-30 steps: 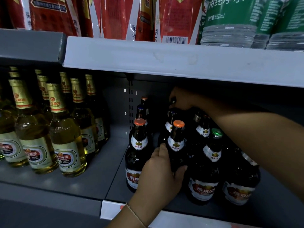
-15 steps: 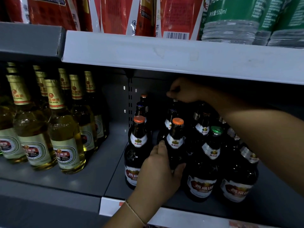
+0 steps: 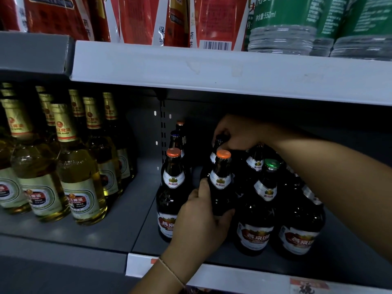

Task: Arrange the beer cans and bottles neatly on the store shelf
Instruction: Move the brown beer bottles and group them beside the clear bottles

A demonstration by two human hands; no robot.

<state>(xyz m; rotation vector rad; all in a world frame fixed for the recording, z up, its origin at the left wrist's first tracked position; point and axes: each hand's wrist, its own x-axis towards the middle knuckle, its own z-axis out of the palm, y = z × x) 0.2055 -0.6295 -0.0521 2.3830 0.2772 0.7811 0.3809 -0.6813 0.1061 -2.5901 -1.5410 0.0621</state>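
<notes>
While left hand point(image 3: 201, 221) grips orange-capped bottle point(image 3: 221, 183) and right hand point(image 3: 237, 134) pinches the bottle behind it point(image 3: 217, 145), crowded neighbours risk toppling.

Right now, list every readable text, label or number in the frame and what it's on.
"550ml": green label of the water bottle on the upper shelf.
"BEER", and "RIVER" on the neck: label of the pale beer bottle.
"U8" after two Chinese characters: label of the green-capped dark bottle.
Red packs: Chinese characters and a barcode, digits unreadable.
Price tag on the shelf edge: too blurred.
</notes>
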